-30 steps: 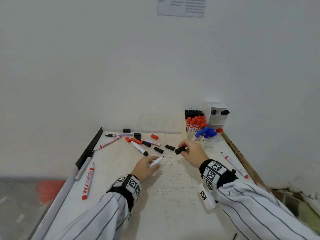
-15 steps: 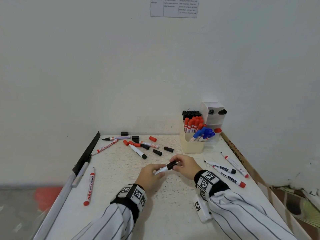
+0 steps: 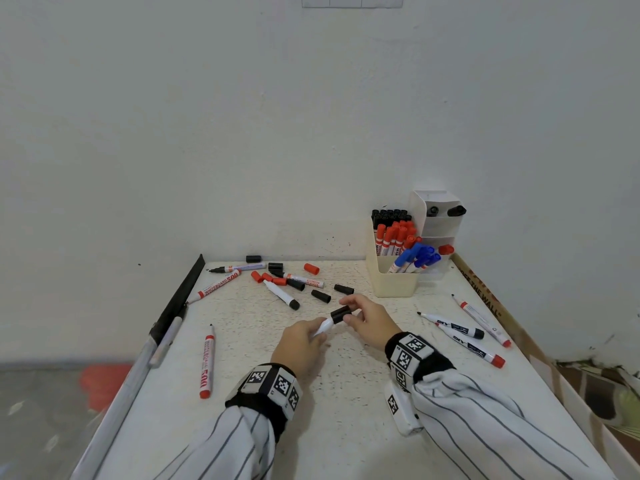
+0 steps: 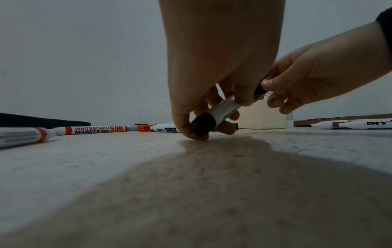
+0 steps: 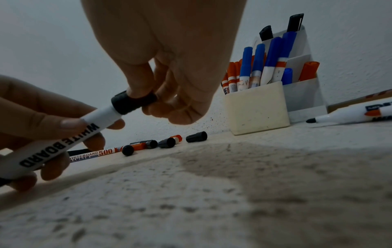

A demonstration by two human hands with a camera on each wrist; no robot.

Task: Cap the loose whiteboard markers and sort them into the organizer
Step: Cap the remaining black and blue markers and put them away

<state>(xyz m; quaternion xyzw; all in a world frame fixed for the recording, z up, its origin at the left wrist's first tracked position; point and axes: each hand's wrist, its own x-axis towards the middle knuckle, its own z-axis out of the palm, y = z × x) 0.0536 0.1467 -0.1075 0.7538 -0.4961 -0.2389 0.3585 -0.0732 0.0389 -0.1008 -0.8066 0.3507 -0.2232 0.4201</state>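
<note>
Plain white wall, speckled white tabletop (image 3: 242, 427) shoved into the corner. Left hand (image 3: 300, 344) grips the white-barrelled black whiteboard marker (image 5: 93, 120) mid-table, right hand (image 3: 367, 317) pinches its black plastic cap (image 5: 133, 103) on the far end. Looks light, rigid, a bit slick, so I'd hold it mid-barrel. Cream plastic organizer (image 3: 394, 284) sits far right, loose black caps (image 3: 320, 295) between.

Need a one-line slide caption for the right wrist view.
Right hand pinches a black plastic cap onto a white whiteboard marker held by the left hand.
</note>
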